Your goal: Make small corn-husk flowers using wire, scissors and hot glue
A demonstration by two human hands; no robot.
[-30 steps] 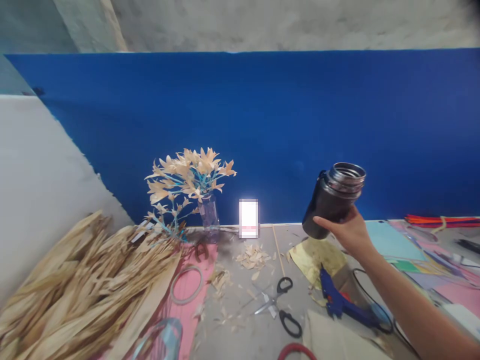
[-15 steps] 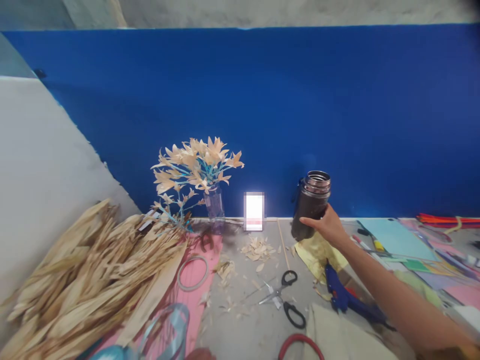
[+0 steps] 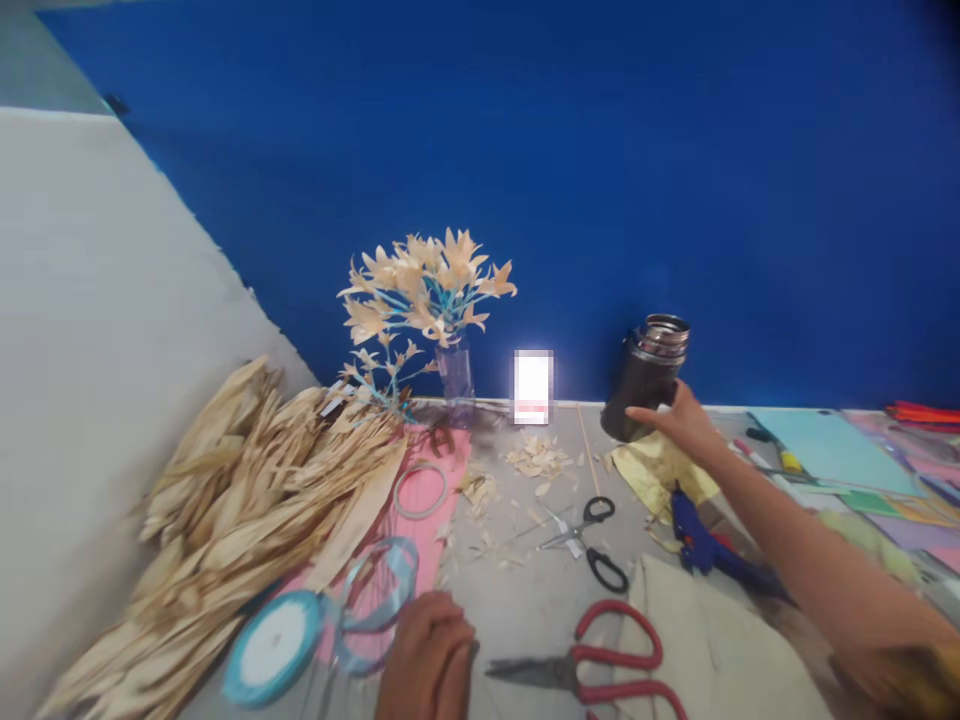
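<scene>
My right hand (image 3: 682, 425) reaches far across the table and grips a dark open flask (image 3: 646, 377) with a shiny metal neck, which stands on the table close to the blue wall. My left hand (image 3: 427, 660) rests low at the near edge with its fingers curled, nothing visible in it, beside a roll of light blue ribbon (image 3: 274, 645) and red-handled scissors (image 3: 592, 665). Its palm side is hidden.
A pile of dried corn husks (image 3: 247, 500) fills the left. A small vase of husk flowers (image 3: 431, 300) stands at the wall. Black scissors (image 3: 592, 540), a blue glue gun (image 3: 697, 545), a tape ring (image 3: 420, 490) and coloured paper sheets (image 3: 832, 460) lie around.
My right hand lowered the flask from mid-air onto the table by the wall. The view tilted down, bringing my left hand, the ribbon roll and red scissors into sight.
</scene>
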